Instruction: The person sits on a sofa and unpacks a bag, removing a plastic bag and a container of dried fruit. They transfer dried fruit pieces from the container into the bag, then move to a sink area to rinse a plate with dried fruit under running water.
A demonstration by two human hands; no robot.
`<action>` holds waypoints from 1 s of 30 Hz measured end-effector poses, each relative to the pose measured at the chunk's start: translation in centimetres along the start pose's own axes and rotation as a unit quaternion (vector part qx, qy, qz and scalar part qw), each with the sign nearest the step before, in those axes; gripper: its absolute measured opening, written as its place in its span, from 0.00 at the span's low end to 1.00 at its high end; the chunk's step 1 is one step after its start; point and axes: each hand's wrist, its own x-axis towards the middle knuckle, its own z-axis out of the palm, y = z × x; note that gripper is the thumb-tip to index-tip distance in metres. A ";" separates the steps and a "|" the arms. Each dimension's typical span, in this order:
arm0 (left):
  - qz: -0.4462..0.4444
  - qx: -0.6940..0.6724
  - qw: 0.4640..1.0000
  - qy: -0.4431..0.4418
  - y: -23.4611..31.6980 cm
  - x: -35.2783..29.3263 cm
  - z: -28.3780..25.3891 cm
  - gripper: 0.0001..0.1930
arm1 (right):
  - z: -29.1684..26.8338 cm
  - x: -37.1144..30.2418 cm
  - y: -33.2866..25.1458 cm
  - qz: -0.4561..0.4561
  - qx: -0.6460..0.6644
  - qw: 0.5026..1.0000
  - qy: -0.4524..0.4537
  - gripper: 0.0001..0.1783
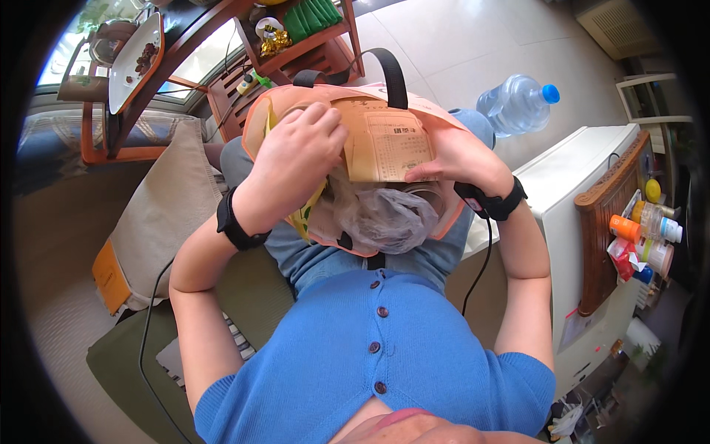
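A pink-orange tote bag (255, 122) with black strap handles rests on my lap, its mouth spread. In its opening lies a tan printed paper package (388, 144). My right hand (462, 159) holds the package's right end, thumb on the near edge and the other fingers hidden. At the left end, my left hand (307, 144) is closed with curled fingers; what it pinches is hidden beneath it. A crumpled clear plastic bag (388, 218) sits in the tote on my side of the package. Yellow wrapping (302, 218) shows beside my left wrist.
A large water bottle (518, 106) with a blue cap lies on the floor at far right. A white cabinet (584, 159) stands on the right, with several small bottles beyond. A wooden table holding a white tray (137, 63) is far left. Cables hang from both black wristbands.
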 end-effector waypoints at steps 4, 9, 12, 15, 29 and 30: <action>0.021 -0.175 0.983 0.058 1.6 0.8 -0.4 0.29 | -0.3 0.0 -0.9 0.099 0.001 0.995 0.019 0.41; -0.047 -0.370 0.921 0.111 1.2 0.2 -2.1 0.20 | -0.6 -4.7 -4.2 -0.094 -0.081 0.986 0.109 0.11; -0.023 -0.403 0.909 0.103 0.9 0.3 -2.7 0.15 | 0.9 -6.6 -5.2 -0.192 -0.224 0.939 0.175 0.14; 0.049 -0.441 0.896 0.010 1.3 0.8 -2.9 0.16 | 2.5 -7.2 -4.9 -0.219 -0.240 0.920 0.220 0.18; 0.015 -0.642 0.685 -0.344 -1.2 4.2 0.2 0.19 | 4.0 -7.7 -4.4 -0.191 -0.258 0.919 0.230 0.23; 0.012 -0.649 0.676 -0.348 -1.3 4.2 0.5 0.19 | 4.1 -7.7 -4.4 -0.186 -0.256 0.920 0.229 0.22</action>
